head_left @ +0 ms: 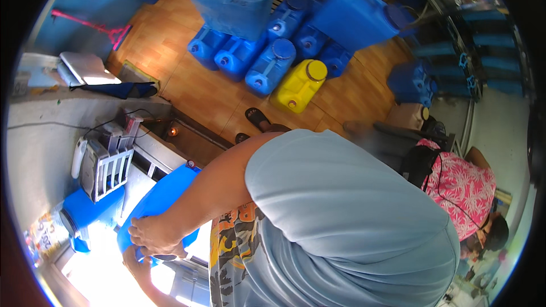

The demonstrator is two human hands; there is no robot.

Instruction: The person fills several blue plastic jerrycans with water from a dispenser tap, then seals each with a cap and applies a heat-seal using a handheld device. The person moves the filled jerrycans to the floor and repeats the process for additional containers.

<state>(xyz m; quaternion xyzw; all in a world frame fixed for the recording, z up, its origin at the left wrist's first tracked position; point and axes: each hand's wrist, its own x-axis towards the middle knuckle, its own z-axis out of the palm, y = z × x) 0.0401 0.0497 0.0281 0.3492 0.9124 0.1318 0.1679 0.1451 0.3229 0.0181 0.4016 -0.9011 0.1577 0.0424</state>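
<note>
A blue plastic water jug (170,190) lies tilted at the lower left, beside a bright, glaring area. Coming from the grey-blue sleeve, my right hand (156,234) is closed over the jug's lower end, next to a dark round rim (166,257). Just below it, my left hand (137,264) curls against the same end of the jug, partly washed out by the light. Some fingertips of both hands are hidden, and whether a cap lies under them I cannot tell.
Several blue jugs (242,57) and a yellow jug (298,86) stand on the wood-look floor (170,71). A white slatted rack (108,165) and another blue container (99,207) are at the left. A person in a pink patterned shirt (463,185) is at the right.
</note>
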